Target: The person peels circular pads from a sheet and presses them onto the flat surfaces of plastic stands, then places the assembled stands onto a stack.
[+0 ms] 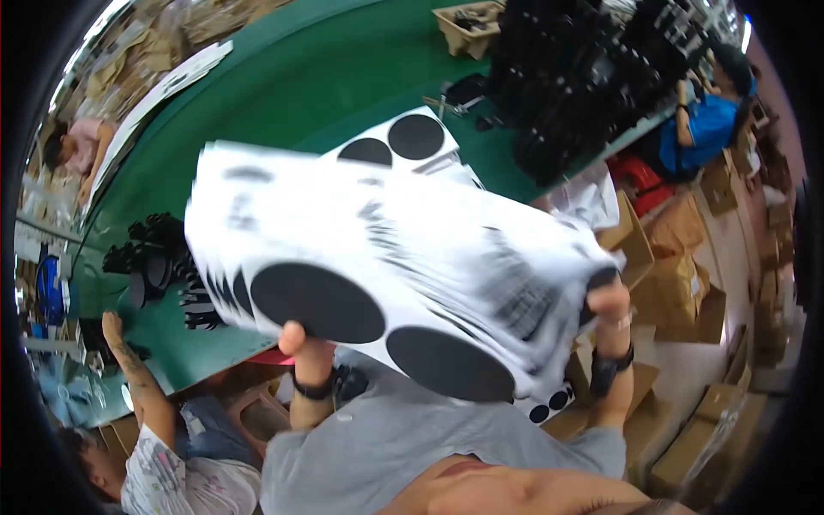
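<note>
A thick stack of white printed sheets with large black circles (446,210) is held up before my chest, fanned and partly blurred. My left hand (300,341) grips its lower left edge, thumb on the front and the other fingers hidden behind. At the right end, my right hand (608,302) is closed on the bent edge of the same stack. Behind and beyond it, more white sheets with black circles (417,136) lie on the green table (292,107).
Black parts (571,81) are heaped at the far right of the table, beside a tan tray (468,27). Small black pieces (154,273) lie at left. A co-worker (193,481) sits at left; another person in blue (704,124) is at right. Cardboard boxes (699,438) crowd the right floor.
</note>
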Demonstrator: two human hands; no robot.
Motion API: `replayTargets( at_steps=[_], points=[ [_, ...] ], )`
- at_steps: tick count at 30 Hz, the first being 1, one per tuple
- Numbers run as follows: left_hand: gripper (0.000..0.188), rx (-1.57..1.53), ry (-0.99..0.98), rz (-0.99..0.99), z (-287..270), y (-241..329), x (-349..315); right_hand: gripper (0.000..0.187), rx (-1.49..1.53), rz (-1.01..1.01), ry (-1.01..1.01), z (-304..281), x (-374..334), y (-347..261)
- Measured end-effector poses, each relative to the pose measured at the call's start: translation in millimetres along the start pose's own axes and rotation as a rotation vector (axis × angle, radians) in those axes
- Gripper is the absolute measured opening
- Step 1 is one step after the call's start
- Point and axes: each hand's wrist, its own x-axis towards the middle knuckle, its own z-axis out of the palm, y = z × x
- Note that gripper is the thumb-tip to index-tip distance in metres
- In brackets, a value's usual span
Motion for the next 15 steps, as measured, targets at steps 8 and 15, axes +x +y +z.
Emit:
replayTargets(
  at_steps=[8, 15],
  points=[
    [0.058, 0.225, 0.952, 0.198, 112.0, -16.2, -159.0, 0.047, -0.308, 0.739, -0.318, 62.0, 112.4, -19.3],
    [0.068, 0.299, 1.039, 0.097, 106.5, 50.0, -207.0, 0.046, -0.244, 0.71, -0.406, 111.5, 73.7, 20.4]
  ],
)
